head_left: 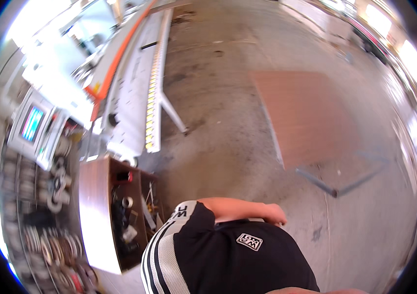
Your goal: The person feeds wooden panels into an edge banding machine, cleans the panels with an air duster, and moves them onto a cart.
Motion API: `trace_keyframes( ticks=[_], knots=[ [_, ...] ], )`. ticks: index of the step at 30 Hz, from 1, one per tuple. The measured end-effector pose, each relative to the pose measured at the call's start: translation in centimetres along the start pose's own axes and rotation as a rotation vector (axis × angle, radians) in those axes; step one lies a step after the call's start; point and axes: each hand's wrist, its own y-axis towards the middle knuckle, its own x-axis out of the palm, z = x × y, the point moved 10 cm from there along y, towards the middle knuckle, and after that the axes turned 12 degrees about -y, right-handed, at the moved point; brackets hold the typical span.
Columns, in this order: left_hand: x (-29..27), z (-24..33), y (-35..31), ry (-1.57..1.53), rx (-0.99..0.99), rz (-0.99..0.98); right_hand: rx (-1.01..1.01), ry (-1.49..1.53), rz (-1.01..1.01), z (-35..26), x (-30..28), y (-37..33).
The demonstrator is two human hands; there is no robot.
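Observation:
My left forearm crosses in front of my black shirt, and my left hand is at its end, over the floor. Its back faces up; the fingers are blurred and mostly hidden, so I cannot tell whether it holds anything. Beyond it on the right, a brown wood-grain panel lies flat above the floor on a grey metal frame, apart from my hand. Only a strip of skin shows at the lower edge, and my right hand is out of view.
At left stands a long machine with an orange beam and a white roller-edged table. A control panel with a screen is beside it. Nearer are a brown cabinet holding tools and a rack of coiled rolls. Stacked boards stand far right.

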Motion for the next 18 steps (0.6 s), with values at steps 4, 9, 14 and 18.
trace_keyframes(
  ticks=[4, 9, 14, 18],
  knots=[
    [-2.7, -0.9, 0.4, -0.227, -0.078, 0.296, -0.231, -0.220, 0.036, -10.2, -7.3, 5.5],
    [-1.9, -6.7, -4.7, 0.050, -0.617, 0.278, -0.572, -0.561, 0.078, -21.6, -13.0, 9.7],
    [-0.8, -5.7, -5.9, -0.119, -0.797, 0.456, -0.854, -0.784, 0.133, -28.4, -17.8, 12.3],
    [1.2, -5.0, 0.1, -0.343, -0.919, 0.562, -0.998, -0.905, 0.210, -30.7, -23.0, 15.0]
  ],
)
